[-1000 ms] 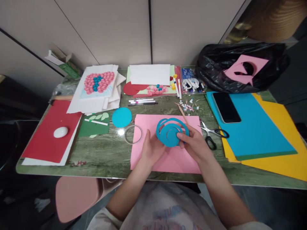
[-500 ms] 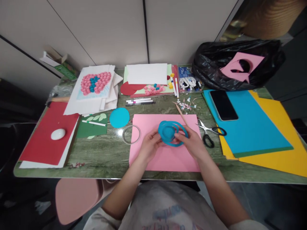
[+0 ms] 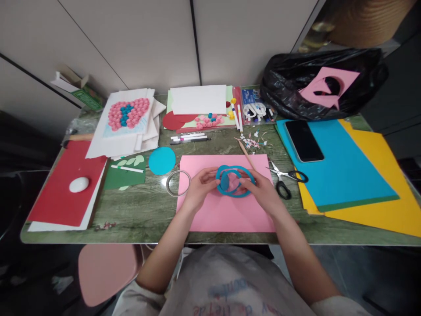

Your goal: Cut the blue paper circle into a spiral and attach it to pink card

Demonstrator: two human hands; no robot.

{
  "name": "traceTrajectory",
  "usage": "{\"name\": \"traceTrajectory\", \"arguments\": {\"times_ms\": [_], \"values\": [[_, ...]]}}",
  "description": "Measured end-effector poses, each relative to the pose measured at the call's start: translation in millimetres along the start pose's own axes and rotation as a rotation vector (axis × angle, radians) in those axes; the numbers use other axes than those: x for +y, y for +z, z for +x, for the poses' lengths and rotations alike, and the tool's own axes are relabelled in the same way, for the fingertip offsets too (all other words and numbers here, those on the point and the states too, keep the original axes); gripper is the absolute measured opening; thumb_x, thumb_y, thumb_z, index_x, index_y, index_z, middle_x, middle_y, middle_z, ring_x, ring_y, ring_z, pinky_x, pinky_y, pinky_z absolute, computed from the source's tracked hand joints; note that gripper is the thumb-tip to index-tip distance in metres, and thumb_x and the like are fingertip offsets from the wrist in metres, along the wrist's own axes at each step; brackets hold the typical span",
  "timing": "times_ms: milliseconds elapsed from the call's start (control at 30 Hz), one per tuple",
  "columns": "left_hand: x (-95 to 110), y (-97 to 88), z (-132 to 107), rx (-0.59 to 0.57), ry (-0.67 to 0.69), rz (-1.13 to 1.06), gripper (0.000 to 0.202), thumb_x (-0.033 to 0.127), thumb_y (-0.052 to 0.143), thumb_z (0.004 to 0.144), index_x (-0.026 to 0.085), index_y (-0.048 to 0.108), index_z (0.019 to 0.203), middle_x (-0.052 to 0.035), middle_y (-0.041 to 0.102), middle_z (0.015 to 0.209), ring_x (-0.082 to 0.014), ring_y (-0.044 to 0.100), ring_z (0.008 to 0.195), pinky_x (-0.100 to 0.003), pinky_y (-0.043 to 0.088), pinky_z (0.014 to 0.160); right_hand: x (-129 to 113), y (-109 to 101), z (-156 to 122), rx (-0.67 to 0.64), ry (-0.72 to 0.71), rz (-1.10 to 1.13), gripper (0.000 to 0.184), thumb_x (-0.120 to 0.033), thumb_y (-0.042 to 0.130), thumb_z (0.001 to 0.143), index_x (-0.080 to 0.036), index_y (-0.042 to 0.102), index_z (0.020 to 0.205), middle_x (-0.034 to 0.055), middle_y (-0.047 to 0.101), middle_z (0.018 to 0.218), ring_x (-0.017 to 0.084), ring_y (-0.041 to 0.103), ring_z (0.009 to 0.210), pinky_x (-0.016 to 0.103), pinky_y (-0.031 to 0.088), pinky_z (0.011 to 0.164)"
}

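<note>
A blue paper spiral point(image 3: 242, 194) is held between my two hands over a stack of pink paper point(image 3: 226, 217). On its left side, my left hand point(image 3: 202, 186) pinches the coil with thumb and fingers. My right hand point(image 3: 261, 191) grips the right side, its thumb on an inner loop. The strip's rings hang loosely apart, and pink shows through the middle. A pencil point(image 3: 246, 153) lies just beyond my right hand. Open scissors point(image 3: 286, 176) with black handles rest to its right. Near my left hand, a metal-coloured ring point(image 3: 167, 186) overlaps the pink sheet's edge.
A blue paper circle point(image 3: 162, 160) and green paper point(image 3: 131, 177) with a pen lie left. Farther left is red paper point(image 3: 55, 193) under a white oval object point(image 3: 79, 184). A phone point(image 3: 304, 141) rests on blue paper point(image 3: 348, 175). A black plastic bag point(image 3: 283, 92) stands at the back right.
The blue spiral's centre has tilted and opened out, so pink paper now shows through it. Both hands stay on the spiral. The whole view has shifted slightly.
</note>
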State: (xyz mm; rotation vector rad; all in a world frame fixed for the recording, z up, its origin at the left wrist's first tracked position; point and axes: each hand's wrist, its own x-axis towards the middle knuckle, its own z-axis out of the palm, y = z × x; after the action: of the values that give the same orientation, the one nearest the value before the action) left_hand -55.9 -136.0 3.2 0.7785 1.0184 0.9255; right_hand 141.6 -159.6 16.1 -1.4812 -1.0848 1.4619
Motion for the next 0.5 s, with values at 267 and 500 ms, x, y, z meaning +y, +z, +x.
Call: {"name": "traceTrajectory", "arguments": {"times_ms": [267,500], "values": [[7,-6.5,6,0.012,0.147,0.317,0.033,0.018,0.071,0.069,0.016,0.066,0.102,-0.0078,0.069,0.105,-0.0177,0.065,0.091,-0.031,0.05,0.083,11,-5,7,0.088,-0.119,-0.206,0.039,-0.035,0.062,0.08,-0.023,0.059,0.117,0.0083,0.065,0.117,0.023,0.065,0.097,0.039,0.054,0.084],[8,-10.6,8,0.003,0.142,0.465,0.033,0.019,0.069,0.069,0.016,0.067,0.102,-0.0081,0.069,0.105,-0.0153,0.064,0.079,-0.028,0.052,0.073,11,6,6,0.085,-0.099,-0.198,0.033,-0.034,0.059,0.081,-0.024,0.06,0.112,0.0082,0.064,0.116,0.022,0.067,0.086,0.037,0.057,0.071]]}}
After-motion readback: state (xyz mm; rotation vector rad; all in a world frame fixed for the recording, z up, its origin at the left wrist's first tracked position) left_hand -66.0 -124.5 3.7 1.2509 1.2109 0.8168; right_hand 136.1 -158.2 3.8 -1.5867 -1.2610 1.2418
